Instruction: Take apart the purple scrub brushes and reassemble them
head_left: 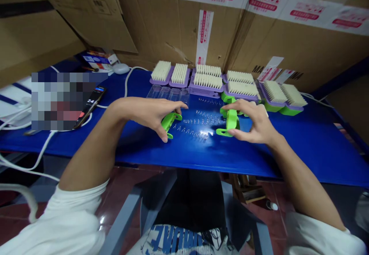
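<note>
My left hand [150, 113] is curled over a green plastic brush handle [169, 122] on the blue table [302, 147], thumb and fingers pinching it. A second green handle piece [231, 122] stands on edge under my right hand [255, 122], whose fingers grip it. Between the hands lies a clear plastic tray [190, 126] with rows of small moulded marks. Behind it, brushes with white bristles stand in a row: purple-based ones [178, 75] at the left and middle, purple-and-green ones [284, 97] at the right.
Large cardboard boxes [178, 28] wall off the back of the table. At the left lie a phone [90, 105], white cables [127, 80], a white mouse [121, 68] and a small printed box [98, 59]. The near table edge runs above my lap.
</note>
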Available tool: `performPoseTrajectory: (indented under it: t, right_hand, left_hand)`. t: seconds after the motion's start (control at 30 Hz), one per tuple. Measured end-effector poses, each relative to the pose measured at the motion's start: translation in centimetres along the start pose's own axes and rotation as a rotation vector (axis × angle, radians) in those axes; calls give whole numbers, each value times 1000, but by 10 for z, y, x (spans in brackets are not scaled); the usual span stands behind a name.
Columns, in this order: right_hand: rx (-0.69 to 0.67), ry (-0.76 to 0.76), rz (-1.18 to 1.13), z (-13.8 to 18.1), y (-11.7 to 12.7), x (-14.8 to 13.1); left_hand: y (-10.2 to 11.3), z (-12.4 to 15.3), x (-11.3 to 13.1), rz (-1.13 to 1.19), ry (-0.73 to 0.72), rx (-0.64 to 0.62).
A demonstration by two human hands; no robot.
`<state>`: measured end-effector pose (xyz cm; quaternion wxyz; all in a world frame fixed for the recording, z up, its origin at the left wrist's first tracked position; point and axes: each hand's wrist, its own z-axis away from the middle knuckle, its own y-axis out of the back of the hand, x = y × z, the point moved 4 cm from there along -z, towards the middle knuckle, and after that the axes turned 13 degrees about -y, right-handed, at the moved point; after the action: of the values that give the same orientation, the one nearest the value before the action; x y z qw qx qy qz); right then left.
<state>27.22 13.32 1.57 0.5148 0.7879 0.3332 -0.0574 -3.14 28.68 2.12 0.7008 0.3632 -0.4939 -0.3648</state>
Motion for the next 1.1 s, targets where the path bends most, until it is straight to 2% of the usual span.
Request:
performPoseTrajectory:
  t: [0.1,0.23,0.33,0.53,0.67,0.8,0.97,1.1]
  right_hand:
    - [-24,83,38,-1,-18,-8]
    - [-97,111,122,-3,-36,-16]
    - [-125,117,173,-2,-44,-18]
    - [-145,100,247,1,-50,-17]
    - [-83,36,238,-2,-37,-13]
    - [-19,-134,271,-4,-8,0]
    - [-206,-156,312,4,6,12]
    - [-271,-171,342,7,2,13]
  left_hand:
    - [-2,2,-3,-18,5,-29]
    - [-3,2,-3,-44,-28,-65]
    - [-1,1,1,-83,-64,-71]
    - [3,1,3,-116,-19,-96]
    - [3,3,-3,-88,-13,-69]
    - [8,5,-6,-58,-118,67]
    - [3,-17,18,36,-423,307]
    - [-19,-42,34,81,-483,297]
